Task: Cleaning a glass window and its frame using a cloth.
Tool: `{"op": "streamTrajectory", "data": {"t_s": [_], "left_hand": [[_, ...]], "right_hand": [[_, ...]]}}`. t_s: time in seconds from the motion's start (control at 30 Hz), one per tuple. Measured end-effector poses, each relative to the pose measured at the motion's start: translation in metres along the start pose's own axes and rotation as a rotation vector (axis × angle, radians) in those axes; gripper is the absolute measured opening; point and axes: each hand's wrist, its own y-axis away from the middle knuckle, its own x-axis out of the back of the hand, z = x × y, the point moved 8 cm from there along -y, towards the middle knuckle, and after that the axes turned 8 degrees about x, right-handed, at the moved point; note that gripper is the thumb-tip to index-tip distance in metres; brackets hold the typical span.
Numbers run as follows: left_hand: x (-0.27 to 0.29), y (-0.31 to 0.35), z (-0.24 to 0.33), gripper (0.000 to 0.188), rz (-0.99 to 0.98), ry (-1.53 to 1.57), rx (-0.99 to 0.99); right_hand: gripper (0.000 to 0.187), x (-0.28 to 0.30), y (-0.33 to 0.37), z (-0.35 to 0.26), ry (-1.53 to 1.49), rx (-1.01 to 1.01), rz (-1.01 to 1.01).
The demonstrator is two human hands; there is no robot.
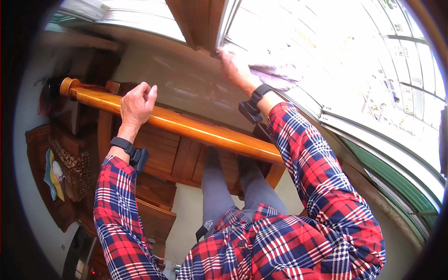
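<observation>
My left hand (136, 105), curled into a loose fist with the thumb up, is over the polished wooden top rail (196, 128) of a bench. Nothing shows in it, and I cannot tell whether it touches the rail. My right hand (233, 69) reaches up to the window sash (227, 25), its fingers closed at the lower end of the sash's upright edge. Glare washes out part of those fingers. A crumpled pale purple cloth (276, 74) lies by the window, just right of my right hand; its far part fades into the brightness.
My legs (219, 186) stand at the slatted wooden bench (156, 149). Along the right run the window's white track (373, 135) and a green-tinted pane (387, 172). Metal bars (401, 39) stand outside. At the left is a wooden chair (67, 205) with cloths on it.
</observation>
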Motion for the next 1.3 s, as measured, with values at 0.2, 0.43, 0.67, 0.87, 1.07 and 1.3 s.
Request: {"op": "streamTrajectory", "data": {"t_s": [0.2,0.43,0.67,0.87,1.07,1.3], "left_hand": [[-0.007,-0.006,0.007,0.034,-0.043,-0.085,0.029],[-0.009,-0.005,0.011,0.036,-0.019,-0.105,-0.03],[-0.006,-0.005,0.012,0.036,-0.017,-0.113,-0.044],[-0.002,-0.002,0.01,0.035,0.0,-0.123,-0.037],[0.003,0.0,0.008,0.034,-0.003,-0.115,-0.009],[0.002,-0.004,0.008,0.034,-0.004,-0.135,-0.024]], "right_hand": [[0.034,-0.013,0.002,-0.052,0.945,0.336,-0.081],[0.025,0.028,0.053,-0.028,1.002,0.295,-0.2],[0.015,0.118,0.168,0.026,0.83,0.197,-0.096],[0.013,0.178,0.247,0.087,0.421,-0.162,0.002],[0.014,0.218,0.292,0.144,0.639,-0.246,-0.127],[0.032,0.293,0.204,0.168,-0.076,-0.133,0.286]]}}
